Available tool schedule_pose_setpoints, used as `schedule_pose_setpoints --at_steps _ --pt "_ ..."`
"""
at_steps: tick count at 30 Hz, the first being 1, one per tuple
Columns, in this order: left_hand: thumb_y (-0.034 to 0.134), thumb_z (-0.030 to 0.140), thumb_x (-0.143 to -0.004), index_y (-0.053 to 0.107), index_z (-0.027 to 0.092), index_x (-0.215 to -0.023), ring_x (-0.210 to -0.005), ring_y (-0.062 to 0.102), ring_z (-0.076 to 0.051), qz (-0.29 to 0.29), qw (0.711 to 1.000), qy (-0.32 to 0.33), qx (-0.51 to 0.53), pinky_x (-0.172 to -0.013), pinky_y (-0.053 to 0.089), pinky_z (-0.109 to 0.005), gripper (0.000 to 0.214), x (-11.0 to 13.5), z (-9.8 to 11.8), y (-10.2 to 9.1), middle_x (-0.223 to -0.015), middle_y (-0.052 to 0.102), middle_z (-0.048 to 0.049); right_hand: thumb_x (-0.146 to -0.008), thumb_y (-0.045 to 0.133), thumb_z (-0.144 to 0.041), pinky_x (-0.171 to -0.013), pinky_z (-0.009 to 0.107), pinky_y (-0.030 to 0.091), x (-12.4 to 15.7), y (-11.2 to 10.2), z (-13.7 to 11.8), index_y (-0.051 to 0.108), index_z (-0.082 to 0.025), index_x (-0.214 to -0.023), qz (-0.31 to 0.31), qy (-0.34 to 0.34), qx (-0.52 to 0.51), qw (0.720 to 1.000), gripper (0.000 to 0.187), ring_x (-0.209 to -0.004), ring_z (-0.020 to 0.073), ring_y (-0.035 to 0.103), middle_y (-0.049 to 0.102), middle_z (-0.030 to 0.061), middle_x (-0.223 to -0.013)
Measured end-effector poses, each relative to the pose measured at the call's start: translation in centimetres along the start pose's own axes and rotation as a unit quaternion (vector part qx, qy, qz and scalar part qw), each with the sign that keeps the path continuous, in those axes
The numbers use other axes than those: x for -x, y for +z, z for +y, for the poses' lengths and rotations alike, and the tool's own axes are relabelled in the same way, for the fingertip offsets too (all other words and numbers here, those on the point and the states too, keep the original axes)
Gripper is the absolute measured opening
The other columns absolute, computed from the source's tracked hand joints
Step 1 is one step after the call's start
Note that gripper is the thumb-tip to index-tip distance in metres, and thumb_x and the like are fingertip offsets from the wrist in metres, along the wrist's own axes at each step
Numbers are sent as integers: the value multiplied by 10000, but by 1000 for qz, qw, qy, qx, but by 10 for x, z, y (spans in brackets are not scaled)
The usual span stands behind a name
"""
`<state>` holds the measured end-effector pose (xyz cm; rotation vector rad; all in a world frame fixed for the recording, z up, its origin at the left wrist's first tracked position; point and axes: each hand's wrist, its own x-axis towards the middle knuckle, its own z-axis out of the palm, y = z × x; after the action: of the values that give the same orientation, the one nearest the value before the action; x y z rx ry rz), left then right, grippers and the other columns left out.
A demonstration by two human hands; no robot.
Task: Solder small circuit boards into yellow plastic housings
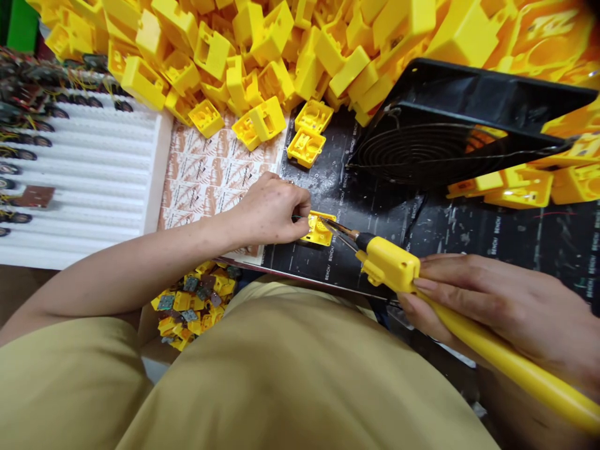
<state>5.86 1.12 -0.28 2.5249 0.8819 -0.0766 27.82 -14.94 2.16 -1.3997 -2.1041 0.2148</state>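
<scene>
My right hand (487,306) is wrapped round a yellow soldering iron (391,259) with a dark metal tip and a thin feed tube beside it. The tip reaches into a small open yellow plastic casing (321,230) lying on the black bench mat. At the casing's left side, my left hand (279,209) is closed in a pinch. Something thin and dark shows between its fingers, but they mostly hide it. Just beyond the hand, two more open yellow casings (307,147) lie on the mat.
A large heap of yellow casings (262,44) covers the back. A black fan (450,125) stands at the right rear. White corrugated foam (107,181) on the left bears wired parts (28,137). Below the bench edge, a box holds yellow pieces and small boards (190,303).
</scene>
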Motion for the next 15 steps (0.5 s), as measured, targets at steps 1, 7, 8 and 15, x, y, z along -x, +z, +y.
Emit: schedule_pose_setpoints --at_steps 1,7,8,15 --pt "538 279 -706 652 181 -684 -663 611 -163 0 1000 0 1 -865 416 -376 151 0 0 0 -670 689 1 -951 532 -315 -651 192 564 1 1 0 606 -224 -718 0 0 0 1000 261 -625 93 645 648 6 -663" --pt "543 277 -698 649 179 -679 -670 618 -165 7 1000 0 0 -859 424 -372 145 0 1 0 -675 693 -6 -919 588 -269 -699 220 583 -2 2 0 595 -215 -756 -26 -42 3 999 172 -697 103 663 676 15 -727" --pt "545 276 -698 648 178 -677 -671 620 -168 6 1000 -2 1 -860 426 -375 143 0 1 0 -677 693 -8 -912 600 -260 -703 219 584 -2 1 0 593 -211 -763 -25 -52 5 998 158 -700 102 664 678 18 -733" --pt "538 272 -706 648 172 -688 -697 633 -189 -9 1000 -8 -1 -854 439 -394 150 -1 2 1 -700 701 -21 -813 706 -161 -672 229 589 5 -7 12 598 -219 -934 20 -49 -24 998 172 -723 123 673 679 20 -777"
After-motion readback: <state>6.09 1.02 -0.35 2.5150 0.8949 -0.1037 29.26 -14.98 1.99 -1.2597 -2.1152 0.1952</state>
